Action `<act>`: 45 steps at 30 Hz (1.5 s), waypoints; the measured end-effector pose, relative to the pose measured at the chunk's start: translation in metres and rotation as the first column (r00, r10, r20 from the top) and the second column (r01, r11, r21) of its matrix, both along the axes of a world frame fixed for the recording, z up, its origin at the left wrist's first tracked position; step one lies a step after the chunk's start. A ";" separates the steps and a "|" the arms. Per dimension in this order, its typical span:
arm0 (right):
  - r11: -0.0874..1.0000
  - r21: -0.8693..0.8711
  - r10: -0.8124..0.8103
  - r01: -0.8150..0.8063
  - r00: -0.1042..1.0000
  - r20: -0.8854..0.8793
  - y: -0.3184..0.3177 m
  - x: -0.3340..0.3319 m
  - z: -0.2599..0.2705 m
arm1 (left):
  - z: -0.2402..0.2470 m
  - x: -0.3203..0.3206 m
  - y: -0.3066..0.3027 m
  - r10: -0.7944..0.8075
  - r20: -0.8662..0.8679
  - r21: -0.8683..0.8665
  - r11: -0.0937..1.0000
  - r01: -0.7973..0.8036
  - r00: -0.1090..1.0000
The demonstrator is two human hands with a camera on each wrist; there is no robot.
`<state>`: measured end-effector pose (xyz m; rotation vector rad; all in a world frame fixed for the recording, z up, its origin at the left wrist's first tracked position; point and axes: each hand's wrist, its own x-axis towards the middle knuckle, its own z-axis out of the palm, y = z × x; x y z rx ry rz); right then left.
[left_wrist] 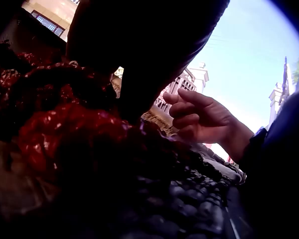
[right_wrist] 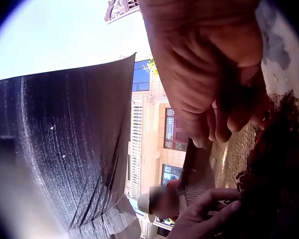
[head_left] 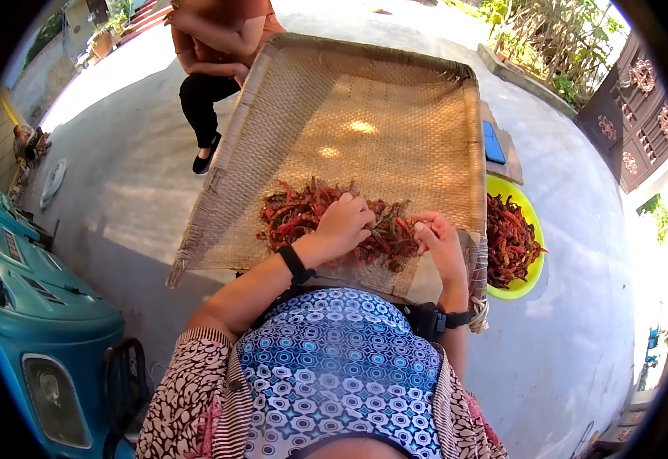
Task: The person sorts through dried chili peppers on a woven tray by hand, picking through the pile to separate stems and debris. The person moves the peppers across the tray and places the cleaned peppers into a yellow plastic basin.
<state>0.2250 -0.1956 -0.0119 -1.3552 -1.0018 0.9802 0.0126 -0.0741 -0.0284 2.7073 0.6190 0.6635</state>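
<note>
A heap of dried red chili peppers (head_left: 296,218), some brownish, lies along the near side of a large woven bamboo tray (head_left: 395,92). My left hand (head_left: 347,226) is over the middle of this heap, fingers bent down among the peppers; I cannot tell whether they grip one. At the heap's right end, my right hand (head_left: 439,241) has its thumb and forefinger drawn together at a reddish chili pepper (head_left: 407,223). The left wrist view shows the right hand (left_wrist: 204,119) with curled fingers, beside dark, shiny red peppers (left_wrist: 70,134). Both hands (right_wrist: 209,59) appear in the right wrist view.
A yellow-green basin (head_left: 534,268) of more chili peppers stands right of the tray. Behind it a blue phone-like slab (head_left: 493,143) lies on cardboard (head_left: 508,164). A seated person (head_left: 223,46) is at the tray's far left. A teal vehicle (head_left: 51,306) stands at left.
</note>
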 end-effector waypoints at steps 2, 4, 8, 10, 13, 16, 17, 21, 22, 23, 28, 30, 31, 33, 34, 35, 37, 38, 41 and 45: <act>0.982 -0.100 0.175 -0.160 0.970 0.167 0.002 -0.010 0.002 | 0.004 -0.002 0.000 0.015 0.028 -0.009 1.000 -0.015 0.999; 0.981 -0.121 0.186 -0.154 0.925 0.331 0.004 -0.020 -0.001 | 0.010 -0.005 -0.004 0.024 0.046 -0.087 0.996 -0.020 0.999; 0.958 -0.224 0.272 -0.182 0.826 0.494 0.008 -0.032 0.004 | 0.015 -0.008 -0.007 0.042 0.082 -0.228 0.973 -0.022 0.996; 0.950 -0.242 0.291 -0.197 0.840 0.458 0.008 -0.033 0.002 | 0.014 -0.011 -0.008 0.076 0.065 -0.287 0.956 -0.054 0.995; 0.966 -0.203 0.233 -0.162 0.883 0.407 0.007 -0.024 -0.007 | 0.011 -0.017 -0.008 0.134 0.008 -0.337 0.934 -0.124 0.991; 0.992 -0.121 0.077 -0.040 0.944 0.320 0.002 -0.005 -0.009 | 0.003 -0.023 -0.007 0.138 0.010 -0.220 0.966 -0.132 0.990; 0.995 -0.096 -0.002 0.025 0.971 0.238 0.000 0.002 -0.006 | 0.003 -0.025 -0.006 0.123 -0.009 -0.211 0.970 -0.122 0.992; 0.904 0.175 -0.321 0.390 0.890 -0.323 -0.011 0.038 0.004 | 0.003 -0.028 -0.005 0.121 -0.071 -0.127 0.983 -0.129 0.990; 0.859 0.200 -0.294 0.471 0.774 -0.561 -0.012 0.043 0.007 | 0.004 -0.028 -0.005 0.131 -0.054 -0.161 0.977 -0.138 0.990; 0.809 0.200 -0.229 0.552 0.610 -0.759 -0.013 0.048 0.010 | 0.006 -0.029 -0.004 0.142 -0.038 -0.194 0.970 -0.147 0.989; 0.962 0.048 -0.251 0.268 0.943 -0.218 -0.005 0.027 -0.009 | 0.016 -0.030 -0.005 0.268 0.111 -0.263 0.936 -0.232 0.957; 0.992 -0.110 -0.044 0.058 0.991 0.126 0.006 0.007 -0.013 | 0.021 -0.029 -0.005 0.302 0.208 -0.379 0.902 -0.208 0.930; 0.988 -0.142 -0.010 0.062 0.941 0.338 0.008 -0.005 -0.010 | 0.023 -0.030 -0.004 0.323 0.252 -0.434 0.880 -0.191 0.912; 0.975 -0.201 0.078 0.091 0.711 0.699 0.010 -0.024 -0.003 | 0.013 -0.031 0.001 0.371 0.347 -0.586 0.803 -0.109 0.861; 0.971 -0.217 0.089 0.105 0.679 0.728 0.013 -0.028 -0.008 | 0.019 -0.032 0.000 0.404 0.337 -0.635 0.765 -0.112 0.850; 0.971 -0.222 0.096 0.095 0.691 0.717 0.013 -0.029 -0.007 | 0.024 -0.033 0.000 0.437 0.327 -0.681 0.724 -0.112 0.838; 0.972 -0.225 0.108 0.074 0.707 0.699 0.015 -0.030 -0.004 | 0.020 -0.035 0.004 0.474 0.381 -0.683 0.723 -0.104 0.794; 0.975 -0.204 0.079 0.084 0.730 0.679 0.015 -0.029 -0.005 | 0.018 -0.035 0.006 0.494 0.429 -0.669 0.737 -0.102 0.757; 0.985 -0.154 0.024 0.071 0.839 0.544 0.014 -0.019 -0.017 | 0.014 -0.039 0.012 0.487 0.537 -0.601 0.794 -0.093 0.688; 0.991 -0.133 0.009 0.026 0.967 0.255 0.008 -0.008 -0.011 | 0.020 -0.045 0.013 0.552 0.533 -0.709 0.705 -0.017 0.641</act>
